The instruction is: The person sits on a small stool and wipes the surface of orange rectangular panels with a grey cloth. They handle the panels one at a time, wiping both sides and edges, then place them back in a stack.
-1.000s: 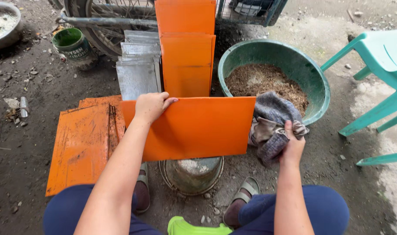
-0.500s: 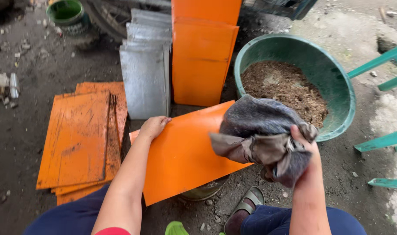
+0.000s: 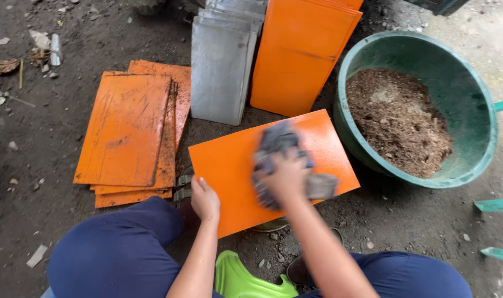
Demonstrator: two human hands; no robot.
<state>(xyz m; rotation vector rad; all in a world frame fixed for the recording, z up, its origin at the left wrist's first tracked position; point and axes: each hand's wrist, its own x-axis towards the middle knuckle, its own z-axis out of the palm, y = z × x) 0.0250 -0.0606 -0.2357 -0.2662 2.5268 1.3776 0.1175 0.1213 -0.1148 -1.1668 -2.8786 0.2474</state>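
An orange rectangular panel (image 3: 237, 168) lies nearly flat in front of my knees, resting over a round metal basin. My left hand (image 3: 205, 200) grips its near left edge. My right hand (image 3: 287, 177), blurred by motion, presses a grey rag (image 3: 282, 144) onto the panel's top face near its middle. The rag bunches around my fingers and hides part of the panel.
A stack of worn orange panels (image 3: 127, 127) lies on the dirt at left. Grey metal sheets (image 3: 221, 66) and more orange panels (image 3: 301, 55) lean upright behind. A green tub (image 3: 483, 116) of brown sawdust-like material stands at right. Teal chair legs (image 3: 497, 205) show far right.
The panel has dropped from upright to almost flat. My right hand has swung the rag from the right side onto the panel's face. The view has tilted down and closer.
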